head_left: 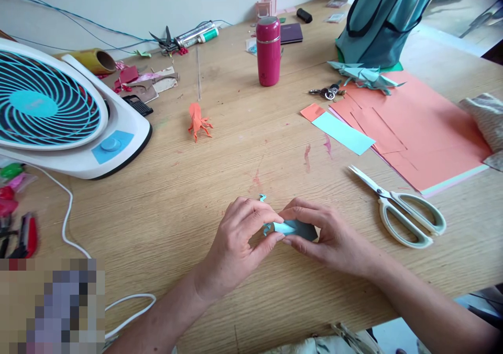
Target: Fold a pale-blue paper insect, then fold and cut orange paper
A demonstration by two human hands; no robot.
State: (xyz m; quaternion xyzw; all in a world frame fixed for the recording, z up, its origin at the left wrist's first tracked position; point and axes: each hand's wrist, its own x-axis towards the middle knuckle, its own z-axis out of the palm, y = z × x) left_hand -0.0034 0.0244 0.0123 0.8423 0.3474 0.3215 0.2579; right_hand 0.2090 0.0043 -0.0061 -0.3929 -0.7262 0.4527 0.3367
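Observation:
Between my two hands is a light blue folded paper figure, low over the table's front half. My left hand pinches its left end between thumb and fingers. Thumb and fingers of my right hand close around its right part. Small crinkled strips of the same blue paper stick out beyond the left fingertips; the fingers hide part of the figure. To the right of my right hand lie scissors with pale handles, blades slightly apart.
An orange folded paper insect stands mid-table. A white fan fills the left side. Further back is a magenta flask. On the right are orange paper sheets, a blue paper strip, keys, a blue-green paper insect and a teal bag.

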